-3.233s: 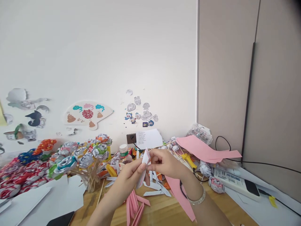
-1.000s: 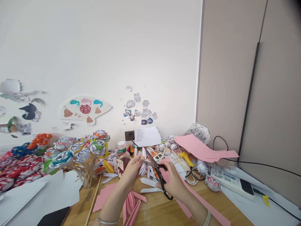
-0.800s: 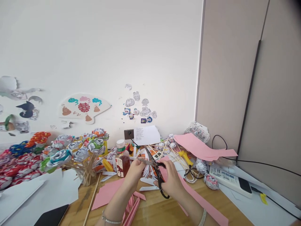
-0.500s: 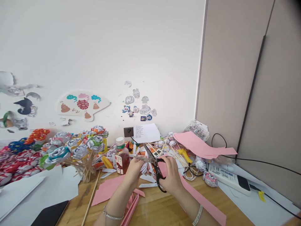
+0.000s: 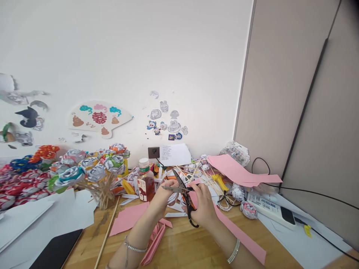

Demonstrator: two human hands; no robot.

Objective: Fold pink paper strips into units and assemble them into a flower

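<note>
My right hand (image 5: pixel 202 206) is closed round the black handles of a pair of scissors (image 5: pixel 182 191), whose blades stand apart. My left hand (image 5: pixel 165 195) pinches a small folded white paper piece (image 5: pixel 173 197) right at the blades. Both hands hover above the wooden table (image 5: pixel 182 246), over several folded pink paper strips (image 5: pixel 156 241).
A brown glass bottle (image 5: pixel 146 184) stands just left of my hands. Paper roses on sticks (image 5: pixel 92 175) fill the left side. A pink sheet (image 5: pixel 129 218) lies under my left arm, a long pink strip (image 5: pixel 238 237) to the right, a dark phone (image 5: pixel 56 252) at bottom left, bamboo sticks (image 5: pixel 202 173) behind.
Earlier both hands folded the paper piece with no scissors. Since then my right hand has taken the scissors and brought them to the paper. The view has drifted slightly.
</note>
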